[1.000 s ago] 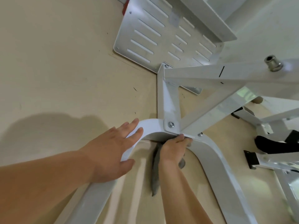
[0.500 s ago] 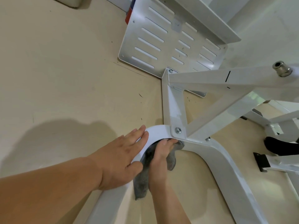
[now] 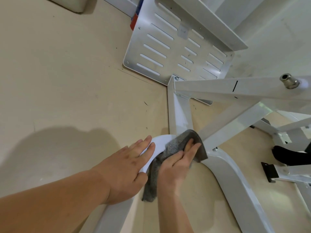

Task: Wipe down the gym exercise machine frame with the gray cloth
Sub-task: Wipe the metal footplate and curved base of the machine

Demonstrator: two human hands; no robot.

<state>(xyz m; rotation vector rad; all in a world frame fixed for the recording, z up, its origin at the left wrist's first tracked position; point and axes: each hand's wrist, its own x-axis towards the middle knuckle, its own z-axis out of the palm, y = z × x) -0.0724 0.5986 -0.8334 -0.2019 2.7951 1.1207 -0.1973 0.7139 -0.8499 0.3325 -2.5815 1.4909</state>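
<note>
Where the curved frame [image 3: 235, 179] meets its upright brace [image 3: 178, 111], the right hand [image 3: 176, 165] presses the cloth [image 3: 178, 143] onto the bend, fingers closed on a fold of it; the cloth's tail hangs down inside the curve, between the two hands; the left hand [image 3: 127, 167] lies flat on the frame just beside, fingers straight and holding nothing; a bolt [image 3: 214, 149] shows just right of the cloth; a slotted plate [image 3: 168, 47] sits beyond the brace.

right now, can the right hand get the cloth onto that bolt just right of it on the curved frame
Probably yes. The bolt sits bare just beside the gray cloth held by the right hand, with nothing between them.
</note>
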